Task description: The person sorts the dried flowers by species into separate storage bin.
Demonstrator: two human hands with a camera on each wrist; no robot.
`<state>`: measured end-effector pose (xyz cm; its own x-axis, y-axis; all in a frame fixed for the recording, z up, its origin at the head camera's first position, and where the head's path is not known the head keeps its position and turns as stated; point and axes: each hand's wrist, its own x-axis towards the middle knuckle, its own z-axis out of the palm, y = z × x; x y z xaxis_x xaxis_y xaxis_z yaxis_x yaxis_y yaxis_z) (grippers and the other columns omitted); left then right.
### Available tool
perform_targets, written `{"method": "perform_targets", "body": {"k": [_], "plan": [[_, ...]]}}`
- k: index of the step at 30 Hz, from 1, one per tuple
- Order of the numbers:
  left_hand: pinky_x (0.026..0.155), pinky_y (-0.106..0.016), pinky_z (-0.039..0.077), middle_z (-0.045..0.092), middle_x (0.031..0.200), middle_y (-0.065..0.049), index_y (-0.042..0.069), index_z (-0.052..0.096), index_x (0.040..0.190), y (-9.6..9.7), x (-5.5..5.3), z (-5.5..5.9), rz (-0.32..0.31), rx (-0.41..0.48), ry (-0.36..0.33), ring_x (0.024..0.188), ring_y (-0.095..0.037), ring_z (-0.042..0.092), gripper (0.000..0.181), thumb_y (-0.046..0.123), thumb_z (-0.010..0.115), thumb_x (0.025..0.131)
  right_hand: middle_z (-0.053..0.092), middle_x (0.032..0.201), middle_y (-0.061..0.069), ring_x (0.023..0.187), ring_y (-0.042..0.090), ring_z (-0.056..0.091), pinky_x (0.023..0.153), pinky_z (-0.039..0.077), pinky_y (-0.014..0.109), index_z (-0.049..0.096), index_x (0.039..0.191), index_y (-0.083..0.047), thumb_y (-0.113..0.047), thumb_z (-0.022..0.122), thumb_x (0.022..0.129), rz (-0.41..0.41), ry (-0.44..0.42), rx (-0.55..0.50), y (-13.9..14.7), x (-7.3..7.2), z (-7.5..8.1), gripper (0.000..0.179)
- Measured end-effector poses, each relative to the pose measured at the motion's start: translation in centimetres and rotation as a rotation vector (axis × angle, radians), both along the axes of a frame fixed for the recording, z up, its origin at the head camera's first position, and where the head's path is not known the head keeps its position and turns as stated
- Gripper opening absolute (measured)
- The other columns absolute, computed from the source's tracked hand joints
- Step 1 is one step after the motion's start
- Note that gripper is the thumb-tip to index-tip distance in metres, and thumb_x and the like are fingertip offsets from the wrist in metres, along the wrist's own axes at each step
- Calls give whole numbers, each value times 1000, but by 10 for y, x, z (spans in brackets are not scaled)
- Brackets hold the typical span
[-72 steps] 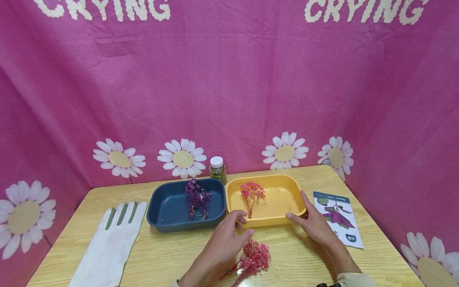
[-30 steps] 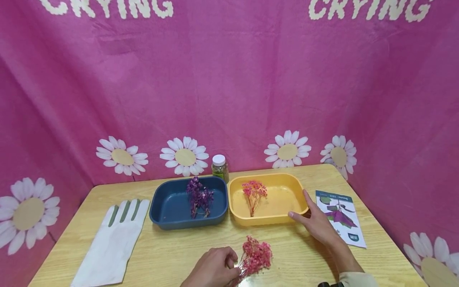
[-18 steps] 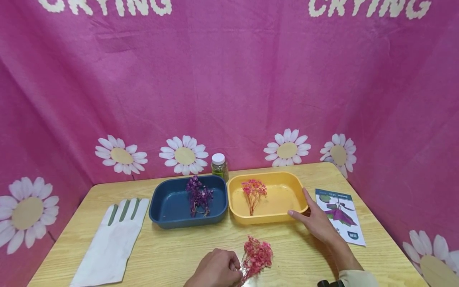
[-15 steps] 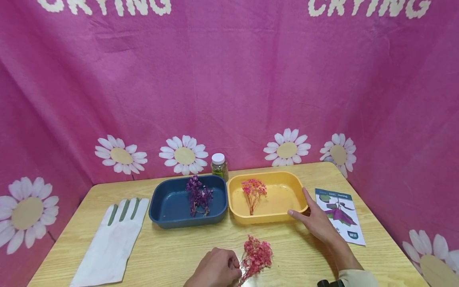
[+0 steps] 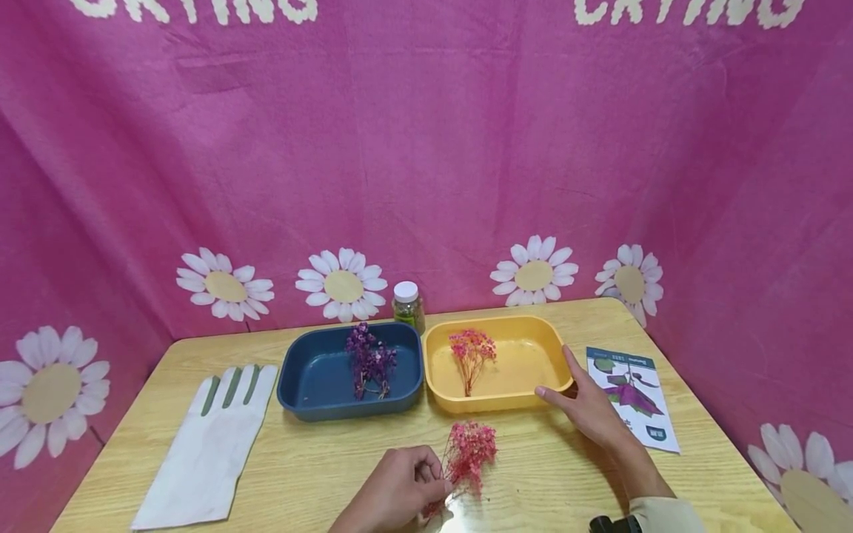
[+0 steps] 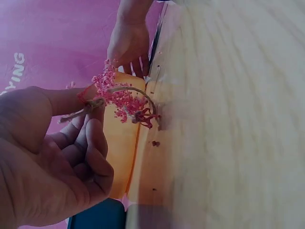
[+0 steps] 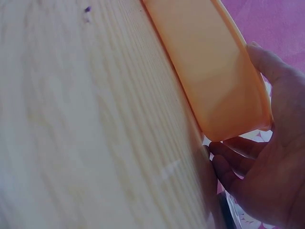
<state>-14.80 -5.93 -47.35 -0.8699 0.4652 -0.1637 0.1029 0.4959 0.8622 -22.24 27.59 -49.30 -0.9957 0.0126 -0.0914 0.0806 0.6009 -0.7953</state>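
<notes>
Between thumb and forefinger, my left hand pinches the stems of a bunch of dried pink flowers, low over the front of the table. In the left wrist view the blossoms hang past the fingertips, and one stem bends in a curve. My right hand holds the near right corner of a yellow tray, thumb on the rim. The right wrist view has its other fingers curled around the tray's outer corner. Inside that tray lies another pink flower sprig.
Left of the yellow tray stands a dark blue tray with purple dried flowers in it. Behind them is a white-capped jar. A white glove lies at left, a printed seed packet at right.
My left hand has left the yellow tray's near edge and taken hold of the pink bunch by its stems. It has since raised the bunch slightly. My right hand stays at the tray's corner.
</notes>
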Motion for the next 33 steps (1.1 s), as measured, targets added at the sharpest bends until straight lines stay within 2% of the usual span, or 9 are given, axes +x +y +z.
{"method": "perform_targets", "body": {"k": [8,17,22,24,26,29,30,33], "plan": [[51,-18,42,59,58,10,19,61,71,3,3,-3,-34,-33,44,53,-1,52,18,25,74,82,6,163,16,146,43,20,116,22,59,-9,156,-22,-53,63,88,2,14,-13,0,-1,1,103],[55,-18,40,57,60,11,18,58,70,6,6,-6,-71,-73,-9,57,-1,50,21,24,75,80,7,163,18,146,43,22,115,23,59,-8,156,-19,-52,62,89,6,31,-6,1,-1,0,102],[53,-19,37,58,66,9,16,59,70,2,3,-7,-104,-9,-97,56,-4,44,21,24,75,82,6,163,17,146,43,20,116,22,59,-8,156,-20,-52,63,89,6,32,-11,2,-2,-1,103],[59,-18,42,64,77,10,13,60,70,-1,1,-8,-131,28,-119,64,-3,51,22,24,74,83,6,163,17,146,43,20,116,22,59,-8,156,-19,-52,63,88,7,31,-10,2,-2,-2,103],[71,-18,48,68,93,9,9,60,71,-3,0,-8,-159,57,-126,81,-3,59,24,25,73,84,6,163,18,146,43,20,116,22,59,-8,156,-18,-52,63,88,9,32,-11,3,-2,-2,103],[84,-19,49,67,107,9,7,60,74,-6,-1,-6,-185,91,-130,98,-3,62,24,25,71,85,7,163,18,146,43,20,116,21,59,-8,156,-18,-52,63,89,9,33,-13,3,-1,-2,103],[81,-20,49,67,107,8,6,60,75,-7,-1,-5,-190,111,-140,95,-4,63,24,24,71,86,7,163,18,146,43,20,116,21,59,-7,156,-18,-52,63,89,10,33,-14,2,-1,-2,103],[70,-19,48,66,92,8,6,61,79,-8,0,-1,-185,161,-137,78,-2,60,24,26,69,88,7,163,18,146,43,20,116,22,59,-8,156,-19,-51,62,89,10,32,-12,2,-1,-3,102]]}}
